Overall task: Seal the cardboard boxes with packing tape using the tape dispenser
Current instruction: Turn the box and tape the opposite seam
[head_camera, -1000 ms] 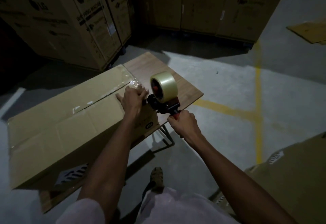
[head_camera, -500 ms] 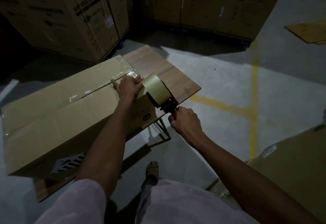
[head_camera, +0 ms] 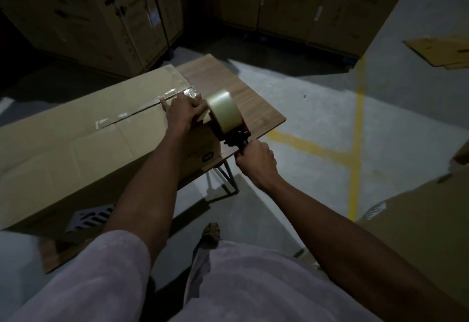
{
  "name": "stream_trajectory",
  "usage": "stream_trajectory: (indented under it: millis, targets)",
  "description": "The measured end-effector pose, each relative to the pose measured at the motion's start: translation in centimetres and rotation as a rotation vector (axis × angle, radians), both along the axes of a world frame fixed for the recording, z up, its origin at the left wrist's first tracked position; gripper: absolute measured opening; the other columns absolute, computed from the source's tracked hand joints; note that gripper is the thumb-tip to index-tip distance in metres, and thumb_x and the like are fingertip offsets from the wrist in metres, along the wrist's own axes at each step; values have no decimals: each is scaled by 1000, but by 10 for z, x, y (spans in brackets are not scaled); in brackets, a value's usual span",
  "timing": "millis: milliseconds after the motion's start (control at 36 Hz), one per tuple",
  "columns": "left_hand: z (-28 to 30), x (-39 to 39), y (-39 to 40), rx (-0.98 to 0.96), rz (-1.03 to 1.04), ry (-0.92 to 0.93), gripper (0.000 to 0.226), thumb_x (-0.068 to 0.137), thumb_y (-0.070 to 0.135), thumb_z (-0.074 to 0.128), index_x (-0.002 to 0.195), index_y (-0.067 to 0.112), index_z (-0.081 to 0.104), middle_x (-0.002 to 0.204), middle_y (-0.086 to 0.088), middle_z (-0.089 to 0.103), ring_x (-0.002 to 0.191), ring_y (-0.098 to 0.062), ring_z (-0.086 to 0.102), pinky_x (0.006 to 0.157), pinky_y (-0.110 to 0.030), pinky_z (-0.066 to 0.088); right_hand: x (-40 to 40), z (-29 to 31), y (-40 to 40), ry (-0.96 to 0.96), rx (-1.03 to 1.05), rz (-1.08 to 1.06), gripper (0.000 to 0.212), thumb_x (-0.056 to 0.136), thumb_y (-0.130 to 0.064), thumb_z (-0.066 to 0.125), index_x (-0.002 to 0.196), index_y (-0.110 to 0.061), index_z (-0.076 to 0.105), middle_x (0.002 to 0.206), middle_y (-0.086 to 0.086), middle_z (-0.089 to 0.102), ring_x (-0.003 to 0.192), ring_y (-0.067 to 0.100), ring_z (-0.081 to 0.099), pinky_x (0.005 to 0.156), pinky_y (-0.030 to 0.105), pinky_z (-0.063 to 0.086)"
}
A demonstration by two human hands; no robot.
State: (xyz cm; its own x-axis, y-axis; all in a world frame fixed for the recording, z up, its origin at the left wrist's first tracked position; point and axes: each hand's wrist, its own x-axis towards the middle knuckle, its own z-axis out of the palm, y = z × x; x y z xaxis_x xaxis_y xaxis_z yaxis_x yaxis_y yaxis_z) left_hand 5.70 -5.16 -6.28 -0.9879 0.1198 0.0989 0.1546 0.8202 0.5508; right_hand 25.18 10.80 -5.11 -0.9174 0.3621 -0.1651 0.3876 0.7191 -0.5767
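The long cardboard box [head_camera: 83, 141] lies on a small wooden table [head_camera: 228, 85], its long axis running from lower left to upper right. The centre seam [head_camera: 142, 112] between the top flaps follows that same axis and ends at the box's right end, by the hands. Shiny clear tape [head_camera: 186, 92] already sits crumpled at that end of the seam; farther left only short glints show on the seam, so I judge most of its length unsealed.

Left hand [head_camera: 181, 112]: on the box top at the right end, fingers curled over the edge just beside the tape roll, one finger pointing back along the seam. It appears to press the tape end down; whether it pinches the tape I cannot tell.

Right hand [head_camera: 255, 160]: fist closed around the handle of the tape dispenser [head_camera: 228, 123]. The dispenser is off the right end of the box, against its end face, roll uppermost and tilted toward the box, handle pointing down and back toward the person.

Key relation: the seam lies up and left of the dispenser. The left hand is nearer it; the right hand is just beyond the corner.

Judgement: the next move calls for bringing the dispenser up over the end edge and leftward along the seam, roll kept aligned with the box's long axis. The left hand sits in that path and would need to give way.
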Motion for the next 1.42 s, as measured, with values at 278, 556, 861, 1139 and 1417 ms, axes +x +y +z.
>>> stream_trajectory:
  millis: [278,556,861,1139,1417]
  targets:
    - [3,13,2,9,-38,79,34,95,53,58,97,29,81,109,1,76,115,-20,64,118,-69,-5,17,3,13,6,-75,-53,19,84,-28,64,79,-11,58,81,11,63,62,30,59,48,27,36]
    - [6,10,8,-14,55,61,30,94,36,56,78,20,76,85,-5,72,101,-21,66,119,-62,-11,6,2,7,1,42,-12,18,86,-22,63,77,-13,52,71,3,47,57,23,46,48,28,29]
    - [2,7,6,19,14,35,16,90,31,63,81,26,75,91,-5,74,110,-22,65,118,-64,-12,-3,-16,4,-3,149,-34,13,89,-18,67,95,-14,56,85,5,51,74,31,51,64,36,41]
    - [5,19,8,-83,-99,107,44,93,63,54,99,27,78,116,-2,73,134,-24,50,118,-68,-7,49,-77,46,-156,-17,-334,25,93,-30,62,85,-7,54,86,14,60,83,36,65,64,33,40]
    - [3,47,18,-401,-164,108,79,94,62,54,153,11,39,161,-11,36,149,-28,28,121,-64,14,-57,-57,20,29,-258,-462,45,93,-51,58,97,-7,67,96,14,68,86,36,65,69,34,42]
